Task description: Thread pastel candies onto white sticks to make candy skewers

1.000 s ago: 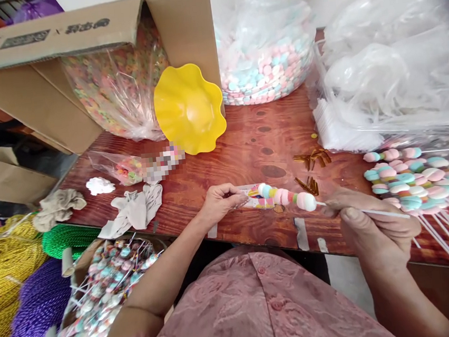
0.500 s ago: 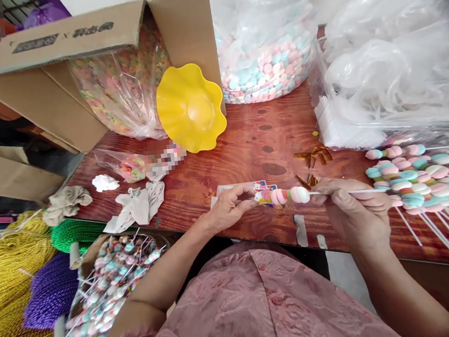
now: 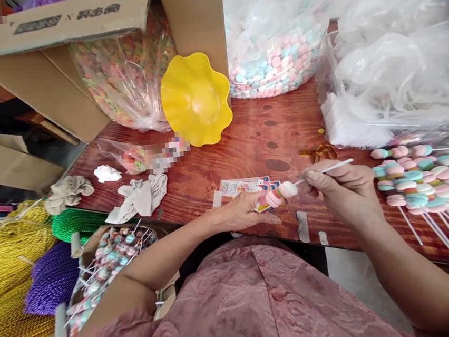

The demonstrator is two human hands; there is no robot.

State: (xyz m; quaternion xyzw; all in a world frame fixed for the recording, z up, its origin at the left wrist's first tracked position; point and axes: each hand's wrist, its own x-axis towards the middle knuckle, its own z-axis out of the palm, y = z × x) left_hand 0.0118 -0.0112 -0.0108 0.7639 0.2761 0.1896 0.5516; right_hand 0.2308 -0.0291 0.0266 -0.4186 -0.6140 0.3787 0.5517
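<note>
My right hand (image 3: 339, 184) is closed on the white stick of a candy skewer (image 3: 284, 191) carrying pink, white and coloured marshmallow pieces. The stick points up to the right past my fingers. My left hand (image 3: 248, 214) is closed around the skewer's candy end, where a small clear printed bag (image 3: 246, 186) lies on the wooden table (image 3: 257, 144). Both hands are at the table's near edge, over my pink shirt.
A pile of finished skewers (image 3: 416, 179) lies at right, below clear plastic bags (image 3: 398, 77). At the back stand a yellow wavy bowl (image 3: 196, 99), a bag of pastel candies (image 3: 272, 52) and a cardboard box (image 3: 78, 50) of cereal rings. A basket of wrapped skewers (image 3: 106, 264) and twine spools (image 3: 15, 268) sit at left.
My right hand has swung the stick from pointing right to pointing up and right, moving left. My left hand slid toward me and closed over the candy end.
</note>
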